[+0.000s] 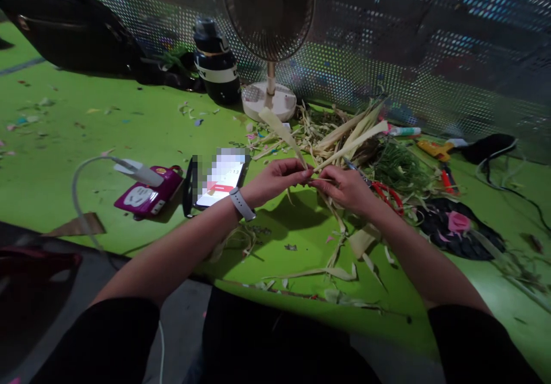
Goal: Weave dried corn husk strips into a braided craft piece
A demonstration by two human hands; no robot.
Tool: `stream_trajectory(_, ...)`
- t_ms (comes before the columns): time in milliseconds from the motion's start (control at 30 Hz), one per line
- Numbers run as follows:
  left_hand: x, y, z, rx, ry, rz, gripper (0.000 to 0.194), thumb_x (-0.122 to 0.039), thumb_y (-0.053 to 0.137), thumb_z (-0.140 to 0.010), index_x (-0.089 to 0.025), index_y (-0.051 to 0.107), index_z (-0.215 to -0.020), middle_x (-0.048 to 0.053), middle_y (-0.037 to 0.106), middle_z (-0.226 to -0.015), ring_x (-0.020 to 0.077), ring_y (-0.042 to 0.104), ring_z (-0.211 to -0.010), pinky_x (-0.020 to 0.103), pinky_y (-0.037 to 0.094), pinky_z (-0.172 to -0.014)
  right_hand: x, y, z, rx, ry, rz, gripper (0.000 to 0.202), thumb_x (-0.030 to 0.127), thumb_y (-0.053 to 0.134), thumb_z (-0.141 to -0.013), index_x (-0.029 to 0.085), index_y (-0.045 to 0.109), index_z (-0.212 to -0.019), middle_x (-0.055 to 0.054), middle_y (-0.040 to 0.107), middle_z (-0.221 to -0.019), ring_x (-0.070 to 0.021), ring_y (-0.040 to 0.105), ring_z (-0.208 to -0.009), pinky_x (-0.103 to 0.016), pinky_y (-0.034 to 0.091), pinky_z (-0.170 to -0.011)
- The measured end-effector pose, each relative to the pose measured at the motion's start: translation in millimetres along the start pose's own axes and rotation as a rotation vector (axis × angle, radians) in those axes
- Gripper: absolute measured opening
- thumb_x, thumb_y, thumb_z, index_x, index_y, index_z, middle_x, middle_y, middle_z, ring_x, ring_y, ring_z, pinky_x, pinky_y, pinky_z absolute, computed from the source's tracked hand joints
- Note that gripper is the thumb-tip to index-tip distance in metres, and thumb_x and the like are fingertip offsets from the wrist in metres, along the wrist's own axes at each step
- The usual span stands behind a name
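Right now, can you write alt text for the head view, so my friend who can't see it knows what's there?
A person's left hand and right hand, close together, pinch pale, dry strips over a green table. Beyond them are a heap of dry plants, a fan and a dark bottle; a lit phone is to the left.

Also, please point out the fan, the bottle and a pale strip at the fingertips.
Fan (269, 12): head view, round cage.
Bottle (218, 74): head view, white band.
Pale strip (279, 124): head view, its broad upper part.
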State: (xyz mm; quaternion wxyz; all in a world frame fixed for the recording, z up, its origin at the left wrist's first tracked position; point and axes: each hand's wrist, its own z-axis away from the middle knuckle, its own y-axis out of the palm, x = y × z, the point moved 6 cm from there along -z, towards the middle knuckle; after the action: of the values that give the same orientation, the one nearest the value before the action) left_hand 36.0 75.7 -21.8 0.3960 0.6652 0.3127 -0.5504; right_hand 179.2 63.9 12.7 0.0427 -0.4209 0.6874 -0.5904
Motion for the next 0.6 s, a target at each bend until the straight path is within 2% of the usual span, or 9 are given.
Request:
stream_trajectory(100,-0.5,-0.2,0.2,0.031,-0.045,0.04,0.033,-0.035,0.08,-0.069,-0.015,0.072,-0.093,0.003,0.071,-0.088,0.0109,0.061,-0.082,0.026,0.046,-0.08,-5.6,3.9,-1.7,0.051,0.072,-0.177,0.041,0.057,0.052,-0.087,0.018,0.057,-0.075,0.001,0.058,-0.059,-0.011,0.048,-0.05,-0.024,0.034,-0.051)
stream_trajectory(233,-2.9,-3.5,-0.3,0.009,-0.066,0.045,0.027,-0.03,0.082,-0.065,-0.014,0.074,-0.085,0.002,0.07,-0.078,0.0081,0.059,-0.072,0.022,0.045,-0.07,-17.6,18.9,0.3,0.181,0.285,-0.554,0.044,0.063,0.06,-0.078,0.019,0.054,-0.079,0.002,0.057,-0.059,-0.0121,0.053,-0.047,-0.025,0.041,-0.047)
stream_trajectory(300,-2.5,-7.2,-0.9,-0.028,-0.085,0.058,0.023,-0.029,0.082,-0.065,-0.013,0.073,-0.079,0.001,0.069,-0.073,0.0067,0.057,-0.066,0.021,0.044,-0.065,-19.4,24.1,1.7,0.233,0.331,-0.67,0.044,0.063,0.059,-0.079,0.02,0.052,-0.082,0.004,0.057,-0.057,-0.0127,0.055,-0.046,-0.025,0.045,-0.045)
stream_trajectory(333,-1.4,-9.5,-1.2,-0.05,-0.106,0.079,0.022,-0.028,0.082,-0.065,-0.013,0.073,-0.077,0.001,0.068,-0.071,0.0061,0.056,-0.064,0.021,0.044,-0.063,-19.7,23.1,1.5,0.22,0.318,-0.668,0.041,0.061,0.058,-0.081,0.02,0.052,-0.086,0.003,0.058,-0.059,-0.0133,0.057,-0.048,-0.026,0.047,-0.047)
stream_trajectory(400,2.3,-14.9,-1.7,-0.105,-0.169,0.146,0.018,-0.025,0.082,-0.065,-0.013,0.073,-0.075,0.0,0.068,-0.069,0.0053,0.056,-0.06,0.019,0.044,-0.06,-19.2,11.8,-0.6,0.092,0.21,-0.545,0.035,0.052,0.056,-0.087,0.02,0.054,-0.1,-0.001,0.065,-0.072,-0.0156,0.065,-0.062,-0.029,0.053,-0.057)
stream_trajectory(467,6.2,-20.1,-1.6,-0.168,-0.244,0.225,0.012,-0.019,0.081,-0.066,-0.013,0.072,-0.072,0.001,0.068,-0.069,0.0051,0.057,-0.06,0.018,0.045,-0.059,-12.5,-5.0,-0.9,-0.081,-0.001,-0.309,0.033,0.039,0.055,-0.09,0.022,0.054,-0.118,-0.007,0.068,-0.098,-0.0195,0.067,-0.089,-0.036,0.056,-0.077)
stream_trajectory(533,8.2,-23.8,-1.4,-0.216,-0.294,0.295,0.007,-0.013,0.078,-0.068,-0.013,0.072,-0.071,0.002,0.07,-0.073,0.0057,0.06,-0.063,0.017,0.047,-0.06,-0.9,-16.2,3.0,-0.186,-0.246,-0.056,0.036,0.029,0.056,-0.089,0.028,0.054,-0.126,-0.01,0.061,-0.124,-0.0235,0.06,-0.113,-0.045,0.05,-0.095)
stream_trajectory(600,8.7,-25.2,-1.4,-0.237,-0.321,0.343,0.005,-0.008,0.075,-0.071,-0.012,0.071,-0.071,0.004,0.071,-0.077,0.0062,0.062,-0.066,0.017,0.049,-0.06,6.3,-19.8,7.3,-0.21,-0.392,0.135,0.036,0.026,0.059,-0.088,0.034,0.058,-0.123,-0.007,0.055,-0.136,-0.0262,0.051,-0.125,-0.051,0.043,-0.104)
